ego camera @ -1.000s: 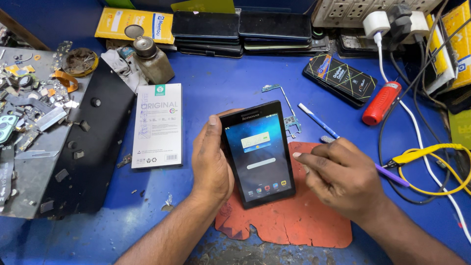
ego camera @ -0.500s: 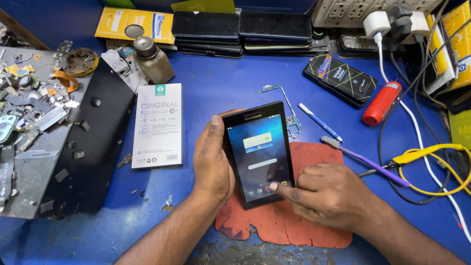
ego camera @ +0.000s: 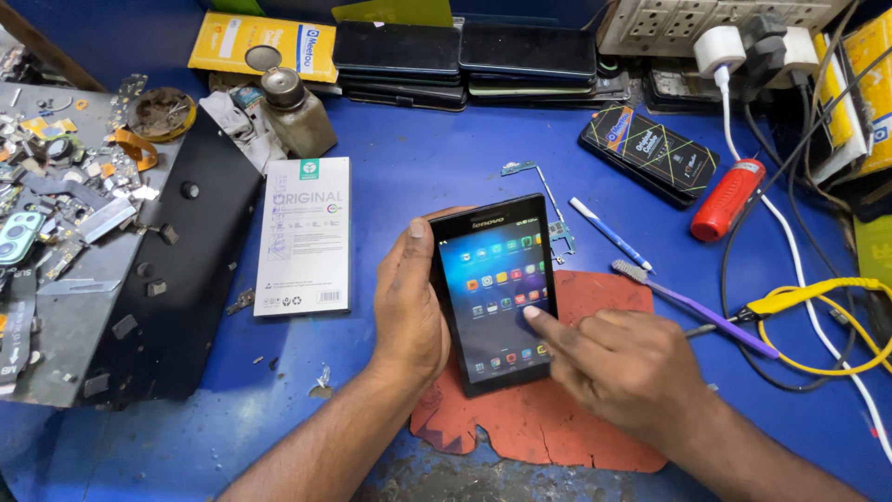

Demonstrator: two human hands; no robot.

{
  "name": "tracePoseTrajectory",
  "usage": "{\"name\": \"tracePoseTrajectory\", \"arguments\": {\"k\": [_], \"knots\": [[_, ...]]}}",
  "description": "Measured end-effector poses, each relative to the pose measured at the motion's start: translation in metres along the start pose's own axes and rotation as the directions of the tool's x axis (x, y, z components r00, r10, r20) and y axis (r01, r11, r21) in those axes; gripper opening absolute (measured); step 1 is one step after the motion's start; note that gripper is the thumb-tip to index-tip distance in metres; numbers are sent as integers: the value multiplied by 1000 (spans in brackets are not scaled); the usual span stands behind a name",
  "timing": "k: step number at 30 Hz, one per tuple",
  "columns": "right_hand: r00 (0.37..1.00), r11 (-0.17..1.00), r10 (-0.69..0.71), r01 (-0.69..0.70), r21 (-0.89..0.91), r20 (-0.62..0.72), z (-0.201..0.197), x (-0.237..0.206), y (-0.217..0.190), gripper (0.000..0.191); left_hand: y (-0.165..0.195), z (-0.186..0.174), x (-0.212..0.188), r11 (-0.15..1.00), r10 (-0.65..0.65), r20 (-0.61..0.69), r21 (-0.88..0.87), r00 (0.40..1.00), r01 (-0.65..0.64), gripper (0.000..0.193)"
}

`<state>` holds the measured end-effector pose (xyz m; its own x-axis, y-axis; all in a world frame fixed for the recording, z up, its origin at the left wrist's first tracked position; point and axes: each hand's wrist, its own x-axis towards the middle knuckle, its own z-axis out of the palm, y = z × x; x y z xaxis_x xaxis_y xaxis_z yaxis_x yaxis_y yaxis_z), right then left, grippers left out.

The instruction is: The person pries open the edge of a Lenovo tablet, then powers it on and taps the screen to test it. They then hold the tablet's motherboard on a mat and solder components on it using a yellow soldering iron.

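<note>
So the left hand (ego camera: 409, 311) had the small black tablet (ego camera: 497, 293) by its left edge, thumb lying up along the bezel and the other fingers wrapped behind it, holding it just above the torn red mat (ego camera: 557, 418) on the blue desk (ego camera: 437, 167). The right hand (ego camera: 623, 367) wasn't holding anything: index finger stretched out with its tip on the lit screen, right side about halfway down, the other fingers curled in loosely.

The screen was on and showing rows of coloured app icons, so I'd say the thing was already powered up and responding, and the touch check was under way rather than finished. Can't tell from here whether the touch actually registered.

Lying unused to the right: a purple-handled brush (ego camera: 692, 311), a blue-and-white pen-like tool (ego camera: 609, 232), and a red cylindrical tool (ego camera: 728, 198). A small loose circuit board (ego camera: 520, 169) sat just above the tablet, and a white retail box (ego camera: 305, 237) lay to the left, well apart.
</note>
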<state>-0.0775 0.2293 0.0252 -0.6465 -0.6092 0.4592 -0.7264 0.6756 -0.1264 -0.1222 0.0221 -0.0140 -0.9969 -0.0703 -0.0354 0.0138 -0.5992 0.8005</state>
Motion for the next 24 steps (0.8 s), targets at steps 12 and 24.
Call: {"name": "tracePoseTrajectory", "arguments": {"k": [12, 24], "knots": [[1000, 999, 2, -2, 36, 3, 6, -2, -3, 59, -3, 0, 1, 999, -3, 4, -39, 1000, 3, 47], [984, 987, 58, -82, -136, -170, -4, 3, 3, 57, 5, 6, -7, 999, -40, 119, 29, 992, 37, 52]]}}
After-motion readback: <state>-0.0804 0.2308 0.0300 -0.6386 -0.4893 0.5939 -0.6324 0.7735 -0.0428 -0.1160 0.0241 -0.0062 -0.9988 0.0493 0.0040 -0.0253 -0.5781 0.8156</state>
